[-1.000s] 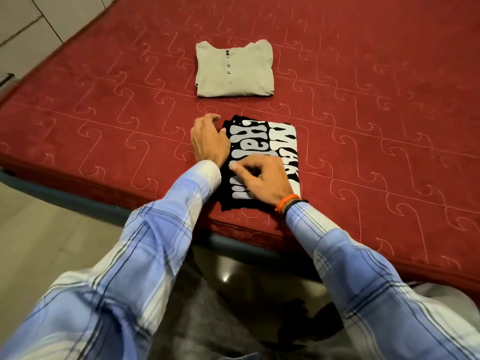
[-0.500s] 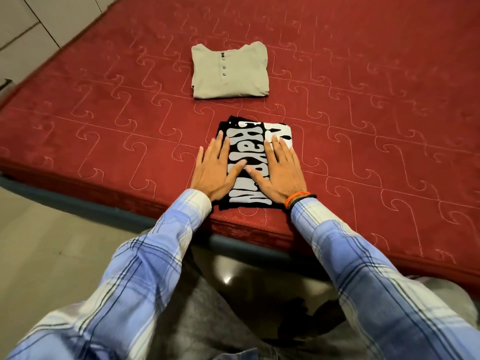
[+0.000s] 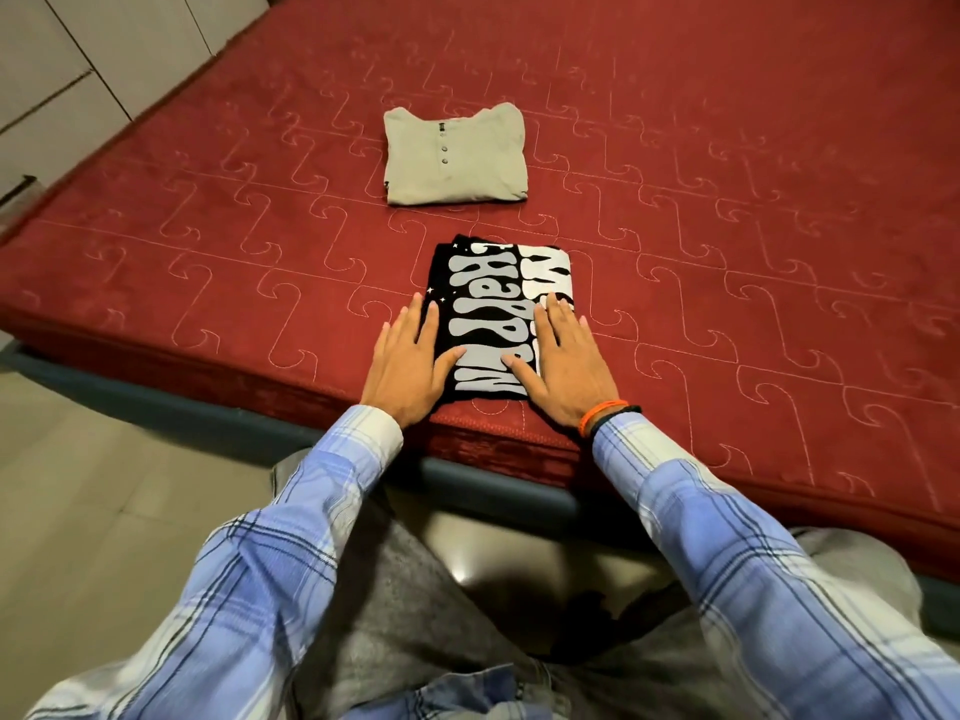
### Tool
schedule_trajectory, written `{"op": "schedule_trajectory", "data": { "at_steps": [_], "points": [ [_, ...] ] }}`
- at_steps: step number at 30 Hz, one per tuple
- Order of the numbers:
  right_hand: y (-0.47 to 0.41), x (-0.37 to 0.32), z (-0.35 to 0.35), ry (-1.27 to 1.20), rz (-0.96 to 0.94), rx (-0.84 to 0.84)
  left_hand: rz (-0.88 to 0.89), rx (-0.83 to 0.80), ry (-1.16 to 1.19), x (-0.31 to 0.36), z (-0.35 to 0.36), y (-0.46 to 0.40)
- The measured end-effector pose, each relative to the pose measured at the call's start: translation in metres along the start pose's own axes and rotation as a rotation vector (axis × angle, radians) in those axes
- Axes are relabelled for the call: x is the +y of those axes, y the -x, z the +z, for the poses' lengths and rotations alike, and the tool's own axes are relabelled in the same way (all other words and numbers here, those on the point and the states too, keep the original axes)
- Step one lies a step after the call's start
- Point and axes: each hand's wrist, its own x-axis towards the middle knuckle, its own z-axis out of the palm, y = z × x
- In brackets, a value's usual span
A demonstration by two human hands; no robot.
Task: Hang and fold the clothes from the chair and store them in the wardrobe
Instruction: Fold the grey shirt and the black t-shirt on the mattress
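Pressing flat with straight fingers, the left hand (image 3: 410,363) and right hand (image 3: 563,366) rest on either side of 1 folded black printed T-shirt (image 3: 493,314) at the red mattress (image 3: 727,226) near edge; beyond lies 1 folded beige buttoned shirt (image 3: 455,155).

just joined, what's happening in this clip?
A person is folding clothes on a red mattress. Both hands lie flat on a folded black T-shirt with white lettering, near the mattress's front edge: the left hand on its left side, the right hand on its right, fingers straight, pressing it flat. A beige buttoned shirt lies already folded farther back on the mattress, apart from the black one. Neither is stored yet; no wardrobe interior or hanger is in view.
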Motion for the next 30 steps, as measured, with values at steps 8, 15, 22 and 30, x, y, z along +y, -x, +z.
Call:
{"op": "schedule_trajectory", "data": {
  "at_steps": [8,15,22,30],
  "points": [
    [0.007,-0.022,-0.010,-0.033,-0.341,0.125,0.262,0.125,0.234,0.006,-0.012,0.012],
    [0.007,-0.019,-0.005,0.018,-0.352,0.117,0.260,-0.032,0.193,-0.001,-0.014,0.017],
    [0.001,-0.031,-0.027,0.001,-0.209,0.068,0.245,0.087,0.110,0.012,-0.024,0.008],
    [-0.015,-0.053,-0.035,-0.026,-0.110,0.176,0.197,0.250,0.227,0.030,-0.045,-0.002]
  ]
}}
